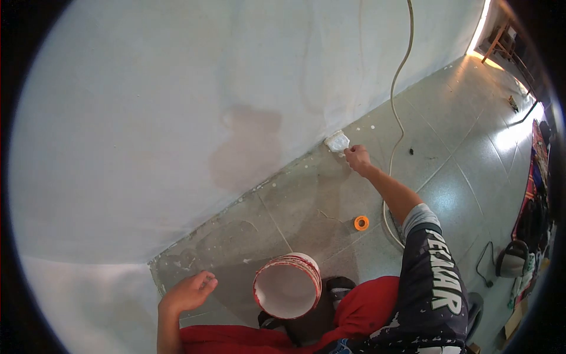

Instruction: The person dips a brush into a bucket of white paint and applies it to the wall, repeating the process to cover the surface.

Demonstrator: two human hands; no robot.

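Mostly the view is filled by a pale painted wall [147, 118], which bears a darker damp-looking patch [247, 147] just above its base. Below it lies a grey-green tiled floor [460, 147], speckled with white drips along the foot of the wall. A white cable [396, 112] hangs down the wall and curves across the tiles, passing behind the person's right forearm. A round bucket [257, 282], white inside with a red-smeared rim, stands upright on the floor just in front of the person's red-clad knees [365, 312], between the two arms. The right hand [357, 158] is stretched out well ahead to the wall's base, its fingers closed around the handle of a paint-covered brush [337, 141], whose broad white head is pressed on the lowest strip of wall where it meets the floor. The left hand [188, 292] holds nothing; its fingers are loosely curled and slightly apart, low over the tiles near the wall's foot and left of the bucket. A small orange tape roll [361, 223] lies flat on the floor beside the right elbow, apart from the bucket.
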